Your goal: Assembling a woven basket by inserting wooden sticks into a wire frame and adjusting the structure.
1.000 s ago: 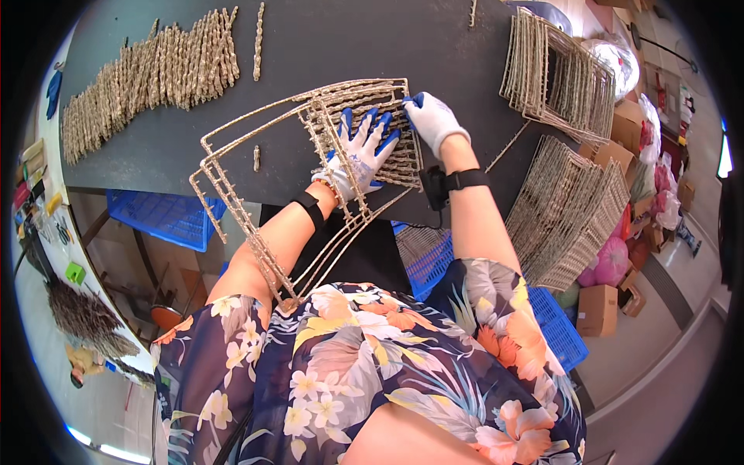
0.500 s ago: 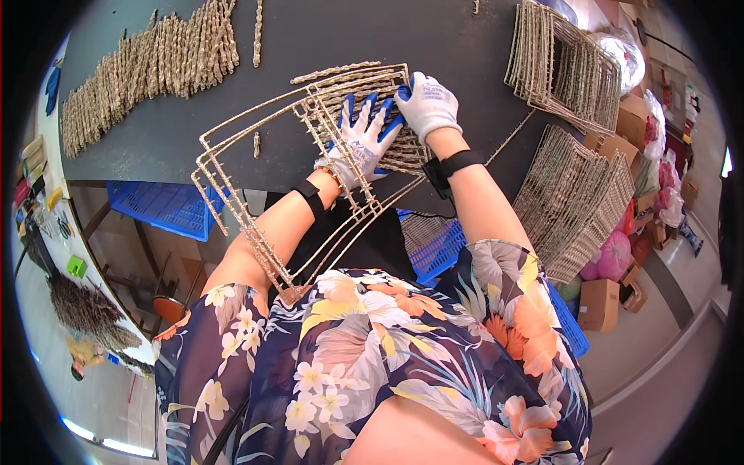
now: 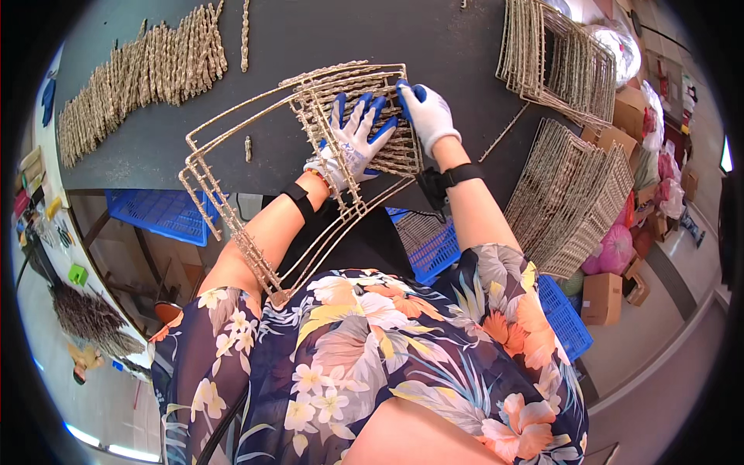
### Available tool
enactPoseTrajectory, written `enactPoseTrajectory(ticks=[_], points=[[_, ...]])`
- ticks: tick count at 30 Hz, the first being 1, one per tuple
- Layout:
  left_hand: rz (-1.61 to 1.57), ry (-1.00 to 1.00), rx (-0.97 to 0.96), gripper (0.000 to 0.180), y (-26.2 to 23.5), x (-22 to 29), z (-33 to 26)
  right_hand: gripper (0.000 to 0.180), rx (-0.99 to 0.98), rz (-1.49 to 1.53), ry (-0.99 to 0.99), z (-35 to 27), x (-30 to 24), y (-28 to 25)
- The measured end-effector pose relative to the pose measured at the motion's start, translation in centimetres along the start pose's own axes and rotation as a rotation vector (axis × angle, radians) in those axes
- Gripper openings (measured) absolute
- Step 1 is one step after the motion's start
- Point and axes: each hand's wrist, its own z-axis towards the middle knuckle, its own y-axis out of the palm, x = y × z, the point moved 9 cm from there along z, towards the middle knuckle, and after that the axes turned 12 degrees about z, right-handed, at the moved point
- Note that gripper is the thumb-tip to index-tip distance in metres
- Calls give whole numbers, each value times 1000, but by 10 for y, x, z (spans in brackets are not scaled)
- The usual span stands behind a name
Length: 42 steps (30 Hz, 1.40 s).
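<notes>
The left hand [image 3: 355,147] lay spread over the slats [image 3: 401,157] while the right hand [image 3: 429,118] pinched the frame [image 3: 246,237], whose overhanging weight risked tipping everything.

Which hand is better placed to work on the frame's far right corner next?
Probably the right hand: it's right by that corner of the frame, while the left hand lies spread over the sticks.

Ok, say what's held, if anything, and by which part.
The right hand pinches the beige openwork frame near its far right corner; the left hand lies spread on twisted rods, gripping nothing.
</notes>
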Motion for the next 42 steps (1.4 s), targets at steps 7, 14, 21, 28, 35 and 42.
enactPoseTrajectory(ticks=[7, 14, 21, 28, 35, 42], points=[[7, -62, -14, 97, -2, -5, 4, 46, 47, -360, -30, 0, -31, 8], [58, -108, -71, 103, 6, -6, 8, 46, -27, -70, -64, 1, -14, 0], [12, -118, 43, 110, 2, -7, 6, 39, 79, 25, -165, -57, 34, -44], [47, -113, 24, 114, 3, -7, 7, 42, -64, -90, -48, -63, 39, -2], [86, -119, -31, 111, 3, -5, 9, 40, 29, -420, 10, -58, 15, 0], [79, -106, -29, 112, 3, -5, 9, 44, 8, -185, 9, -61, 27, -4]])
